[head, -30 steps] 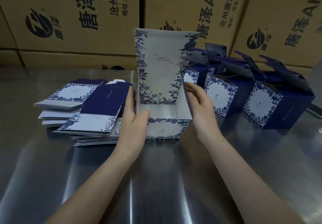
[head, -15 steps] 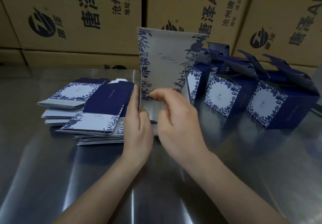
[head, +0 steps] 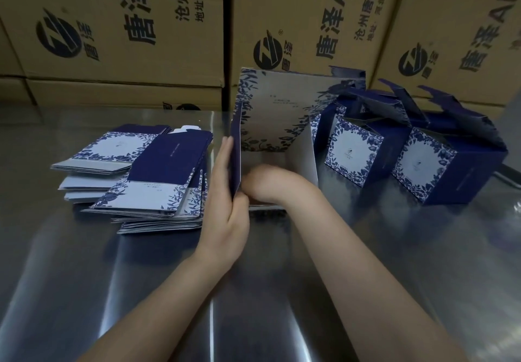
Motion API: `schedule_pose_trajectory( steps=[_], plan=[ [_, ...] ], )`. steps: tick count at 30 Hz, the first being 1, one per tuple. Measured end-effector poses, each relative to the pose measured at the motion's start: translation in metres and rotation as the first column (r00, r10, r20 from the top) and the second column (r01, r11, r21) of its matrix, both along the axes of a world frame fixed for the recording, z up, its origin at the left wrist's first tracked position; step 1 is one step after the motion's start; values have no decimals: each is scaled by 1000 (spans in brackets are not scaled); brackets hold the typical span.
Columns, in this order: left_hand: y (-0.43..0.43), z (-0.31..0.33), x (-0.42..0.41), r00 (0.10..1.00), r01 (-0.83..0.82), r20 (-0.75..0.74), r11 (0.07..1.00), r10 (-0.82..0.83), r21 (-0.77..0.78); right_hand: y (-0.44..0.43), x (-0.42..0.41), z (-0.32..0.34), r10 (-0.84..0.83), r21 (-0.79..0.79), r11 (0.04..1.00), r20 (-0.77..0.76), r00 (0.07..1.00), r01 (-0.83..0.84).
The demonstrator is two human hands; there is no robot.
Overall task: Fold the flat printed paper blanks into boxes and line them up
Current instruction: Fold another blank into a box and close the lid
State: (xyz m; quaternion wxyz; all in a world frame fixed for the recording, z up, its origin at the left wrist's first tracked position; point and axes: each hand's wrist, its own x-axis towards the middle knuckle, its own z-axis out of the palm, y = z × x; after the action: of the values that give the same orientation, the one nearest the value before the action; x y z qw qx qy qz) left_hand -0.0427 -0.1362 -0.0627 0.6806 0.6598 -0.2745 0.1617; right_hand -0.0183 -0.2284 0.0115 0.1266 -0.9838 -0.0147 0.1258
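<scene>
A half-folded blue-and-white floral box blank [head: 277, 113] stands upright on the steel table, its back panel raised and its side walls turned up. My left hand [head: 227, 201] lies flat against the outside of its left blue wall, fingers straight, thumb at the wall's near edge. My right hand [head: 263, 181] reaches down inside the box; its fingers are hidden and blurred. To the left lie stacks of flat blanks [head: 158, 189]. On the right stands a row of folded boxes [head: 423, 161] with open lids.
Large brown cardboard cartons [head: 141, 29] with black print wall off the back of the table. The steel table [head: 282, 291] stretches bare toward me between my forearms. A second, smaller stack of blanks [head: 104, 156] lies at far left.
The box's side walls have come up. My right hand went from the right wall over the front and down into the box. My left hand stays at the left wall.
</scene>
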Motion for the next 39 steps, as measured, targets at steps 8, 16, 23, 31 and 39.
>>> schedule_pose_trajectory(
  steps=[8, 16, 23, 31, 39],
  plan=[
    [-1, -5, 2, 999, 32, 7, 999, -32, 13, -3, 21, -17, 79, 22, 997, -94, 992, -77],
    [-4, -6, 0, 998, 60, 24, 998, -60, 1, -6, 16, -18, 113, -31, 992, -147, 983, -118],
    [-9, -4, -1, 998, -52, -46, 996, 49, -65, -3, 5, -21, -61, 91, 995, 142, 988, 49],
    [-7, -6, 0, 998, -39, -52, 999, 39, -3, -4, 2, -24, -130, 11, 991, 143, 981, 130],
    [-7, -7, 1, 999, -20, -44, 1000, 20, 14, -3, 7, -18, -24, -113, 993, 22, 999, 26]
  ],
)
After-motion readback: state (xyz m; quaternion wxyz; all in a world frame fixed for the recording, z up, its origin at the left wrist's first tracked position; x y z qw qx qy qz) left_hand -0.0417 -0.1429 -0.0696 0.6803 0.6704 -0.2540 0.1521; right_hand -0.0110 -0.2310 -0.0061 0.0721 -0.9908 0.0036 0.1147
